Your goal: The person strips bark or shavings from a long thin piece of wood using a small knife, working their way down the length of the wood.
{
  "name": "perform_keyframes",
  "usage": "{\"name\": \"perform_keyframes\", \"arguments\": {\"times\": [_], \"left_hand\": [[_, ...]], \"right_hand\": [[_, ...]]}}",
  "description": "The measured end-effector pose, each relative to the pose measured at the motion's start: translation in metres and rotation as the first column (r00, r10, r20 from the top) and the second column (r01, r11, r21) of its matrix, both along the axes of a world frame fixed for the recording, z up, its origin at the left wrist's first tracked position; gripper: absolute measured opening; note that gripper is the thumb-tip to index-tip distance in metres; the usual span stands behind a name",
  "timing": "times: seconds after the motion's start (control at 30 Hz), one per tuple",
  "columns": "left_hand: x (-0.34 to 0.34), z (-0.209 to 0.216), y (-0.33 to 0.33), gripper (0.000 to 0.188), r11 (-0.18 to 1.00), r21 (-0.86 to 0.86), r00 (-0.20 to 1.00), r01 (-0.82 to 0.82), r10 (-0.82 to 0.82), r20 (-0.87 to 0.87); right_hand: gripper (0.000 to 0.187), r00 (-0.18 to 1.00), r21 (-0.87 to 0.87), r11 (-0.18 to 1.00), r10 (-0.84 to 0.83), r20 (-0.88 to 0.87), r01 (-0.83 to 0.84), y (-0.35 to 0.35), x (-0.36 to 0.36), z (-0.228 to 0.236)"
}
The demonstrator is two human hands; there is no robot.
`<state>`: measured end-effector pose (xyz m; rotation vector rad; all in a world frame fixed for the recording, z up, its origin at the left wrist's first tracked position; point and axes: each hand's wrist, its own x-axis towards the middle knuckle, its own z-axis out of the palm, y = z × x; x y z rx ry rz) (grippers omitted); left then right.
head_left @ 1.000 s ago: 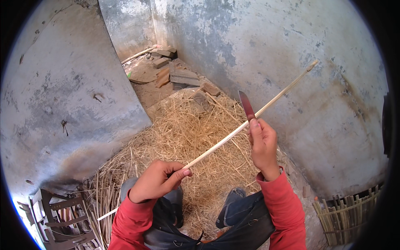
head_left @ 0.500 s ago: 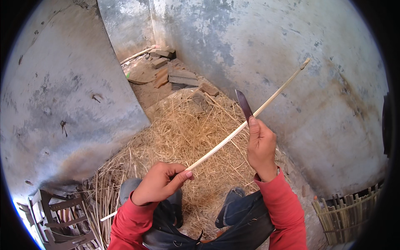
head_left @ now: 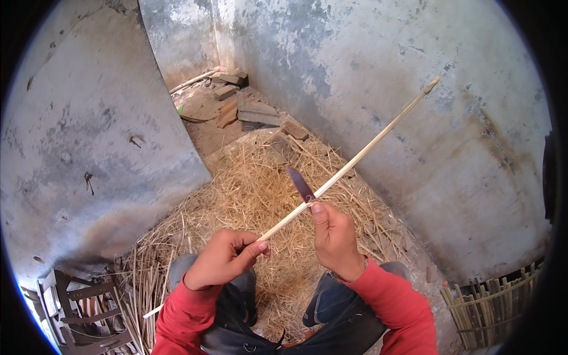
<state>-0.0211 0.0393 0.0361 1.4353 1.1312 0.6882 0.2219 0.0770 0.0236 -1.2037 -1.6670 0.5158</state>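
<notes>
A long, pale bamboo strip (head_left: 373, 144) slants from beside my left forearm up to the far right. My left hand (head_left: 226, 258) grips it near its lower part, thumb on top and fingers curled beneath. My right hand (head_left: 338, 236) is closed on a knife whose dark blade (head_left: 300, 184) points up and to the left. The blade crosses the strip and touches it about midway, with my right thumb pressed by the strip. The knife's handle is hidden inside my right fist.
Straw and shavings (head_left: 248, 195) cover the floor between my legs. Long thin strips (head_left: 145, 278) lie at left, near a wooden chair-like frame (head_left: 89, 307). A slatted bamboo basket (head_left: 494, 307) stands lower right. Bricks (head_left: 258, 113) lie by the far corner, between bare walls (head_left: 414, 89).
My right hand has drawn the knife down and left along the strip, closer to my left hand. My left hand stays almost in place, still gripping the strip.
</notes>
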Motion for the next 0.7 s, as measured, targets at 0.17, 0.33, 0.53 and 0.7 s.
{"name": "perform_keyframes", "arguments": {"times": [0.17,0.33,0.53,0.7], "left_hand": [[0.001,0.003,-0.001,0.027,1.0,-0.006,0.998,-0.014,0.015,0.055],[0.009,-0.001,0.002,0.028,1.0,0.016,0.999,-0.008,0.007,0.044],[0.004,-0.002,0.001,0.025,0.999,-0.034,0.997,0.011,-0.009,0.073],[0.002,-0.009,0.006,0.025,0.997,-0.065,0.997,0.038,-0.033,0.074]], "right_hand": [[0.041,0.987,-0.036,0.992,-0.122,-0.104,0.119,0.027,0.026,0.012],[0.042,0.998,0.139,0.99,-0.026,0.052,0.019,0.006,0.003,-0.009],[0.036,0.994,-0.047,0.994,-0.096,-0.055,0.093,0.023,0.028,0.014],[0.039,0.992,0.056,0.993,0.1,0.072,-0.104,-0.007,-0.011,-0.012]]}}
